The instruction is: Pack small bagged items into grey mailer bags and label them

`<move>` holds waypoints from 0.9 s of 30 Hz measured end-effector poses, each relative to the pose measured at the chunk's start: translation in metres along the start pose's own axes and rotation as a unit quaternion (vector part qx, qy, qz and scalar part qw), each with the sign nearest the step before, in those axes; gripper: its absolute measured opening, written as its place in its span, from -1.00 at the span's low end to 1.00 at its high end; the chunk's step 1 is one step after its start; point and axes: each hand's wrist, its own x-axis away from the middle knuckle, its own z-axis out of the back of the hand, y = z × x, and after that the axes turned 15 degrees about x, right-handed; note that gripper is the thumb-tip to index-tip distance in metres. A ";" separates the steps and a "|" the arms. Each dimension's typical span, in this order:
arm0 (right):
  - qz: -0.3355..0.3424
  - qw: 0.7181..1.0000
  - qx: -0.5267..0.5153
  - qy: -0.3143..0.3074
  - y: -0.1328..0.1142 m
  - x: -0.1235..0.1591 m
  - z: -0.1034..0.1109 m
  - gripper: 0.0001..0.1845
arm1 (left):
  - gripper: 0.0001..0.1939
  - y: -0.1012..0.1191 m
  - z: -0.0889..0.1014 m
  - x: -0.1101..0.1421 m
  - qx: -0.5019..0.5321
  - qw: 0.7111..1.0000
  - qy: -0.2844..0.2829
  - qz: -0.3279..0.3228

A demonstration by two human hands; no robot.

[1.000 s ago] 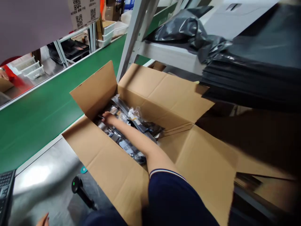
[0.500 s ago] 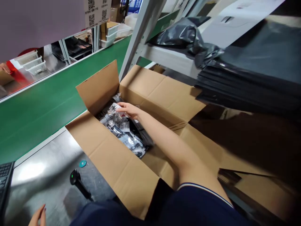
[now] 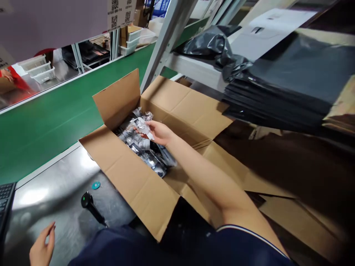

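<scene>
My right hand [image 3: 161,133] reaches into an open cardboard box [image 3: 126,168] and grips a small clear plastic packet [image 3: 142,126] with a white label. Under it, several more clear bags [image 3: 151,159] with dark and silvery contents lie heaped at the box's far end; what is inside them I cannot make out. My left hand [image 3: 42,244] hovers low at the left over the metal table [image 3: 62,207], holding nothing, with its fingers stretched out. The nearest thing to it is a black handheld scanner [image 3: 93,210] showing a green light.
A small teal disc [image 3: 95,185] lies beyond the scanner, and a black keyboard [image 3: 6,201] sits at the left edge. Black plastic bags [image 3: 277,99] are stacked on a shelf at the right. A green partition [image 3: 55,122] runs behind the table; another person's hand [image 3: 7,75] shows beyond it.
My right hand has lifted the packet off the heap and drawn it slightly back towards me. My left hand has come further up into view. The camera has shifted a little.
</scene>
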 end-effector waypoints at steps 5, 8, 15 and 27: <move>-0.004 0.996 0.054 -0.075 -0.015 0.051 -0.052 -0.69 | -0.71 0.086 -0.017 -0.026 0.102 0.989 0.062 -0.090; 0.050 0.979 0.114 -0.161 -0.017 0.082 -0.100 -0.63 | -0.74 0.172 -0.024 -0.026 0.282 0.948 0.038 -0.141; 0.416 0.788 0.412 -0.192 0.017 0.145 -0.217 -0.38 | -0.21 0.272 -0.003 -0.005 0.581 0.767 -0.269 0.036; 0.241 0.899 0.276 -0.240 0.159 0.207 -0.384 -0.35 | -0.42 0.115 0.110 0.067 0.622 0.779 0.004 0.079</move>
